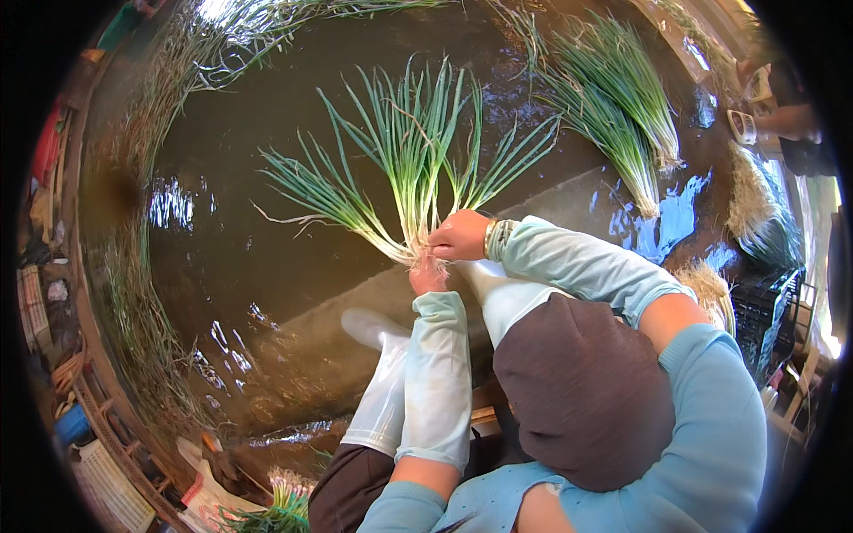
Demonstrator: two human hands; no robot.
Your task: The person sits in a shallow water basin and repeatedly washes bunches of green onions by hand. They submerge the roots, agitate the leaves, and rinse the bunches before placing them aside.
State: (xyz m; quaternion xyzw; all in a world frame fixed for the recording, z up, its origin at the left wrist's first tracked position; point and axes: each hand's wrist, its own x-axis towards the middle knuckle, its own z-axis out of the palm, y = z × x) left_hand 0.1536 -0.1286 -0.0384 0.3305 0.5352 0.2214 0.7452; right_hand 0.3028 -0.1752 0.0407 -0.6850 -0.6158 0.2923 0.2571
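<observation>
A fanned-out bunch of spring onions (416, 146) spreads over brown water, its green leaves pointing away from me. My left hand (428, 276) grips the bunch at its root end. Fingers of my right hand (461, 236) are pinched at the white stems just above the roots, close against the left hand. Some leaves splay left and others splay right behind the right hand. How many stems the right hand pinches is hidden. Pale sleeve covers (436, 373) run up both forearms.
Two bundles of spring onions (620, 100) lie in the water at upper right. Loose leaves (143, 266) float along the left edge. Another bundle (763, 206) is near a black plastic crate (763, 320). Someone else's arm (783, 123) shows at far right. A pale boot (373, 326) stands below my hands.
</observation>
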